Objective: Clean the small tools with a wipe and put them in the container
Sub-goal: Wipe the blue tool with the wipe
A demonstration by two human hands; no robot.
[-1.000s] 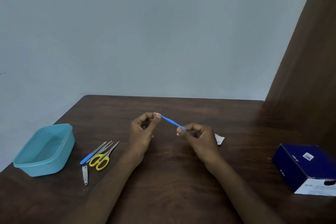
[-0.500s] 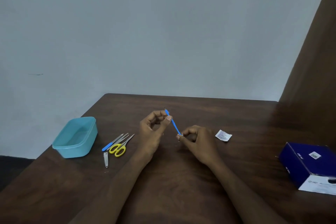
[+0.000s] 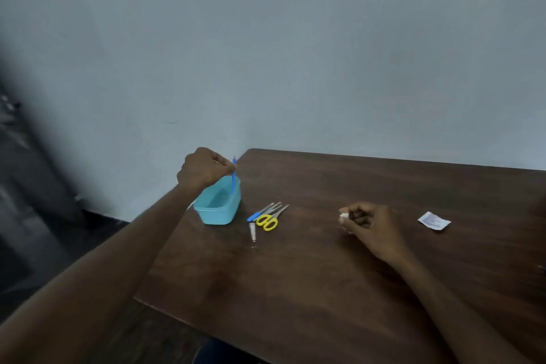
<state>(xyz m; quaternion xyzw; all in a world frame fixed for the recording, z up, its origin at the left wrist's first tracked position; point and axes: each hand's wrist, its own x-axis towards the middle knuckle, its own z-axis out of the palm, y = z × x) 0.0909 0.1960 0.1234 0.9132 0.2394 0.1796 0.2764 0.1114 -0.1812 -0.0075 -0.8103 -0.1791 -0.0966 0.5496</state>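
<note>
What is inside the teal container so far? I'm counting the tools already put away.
The teal container shows only bare floor. The left hand holds a blue tool upright over it, tip not yet released. The near wall hides the closest strip.

Pretty dim, flat bluish light, no hard shadows or glare. Left edge is smeared and blurry; the whole frame's soft.

A dark wooden table (image 3: 325,289) stands against a pale blue-grey wall (image 3: 295,53)
</note>
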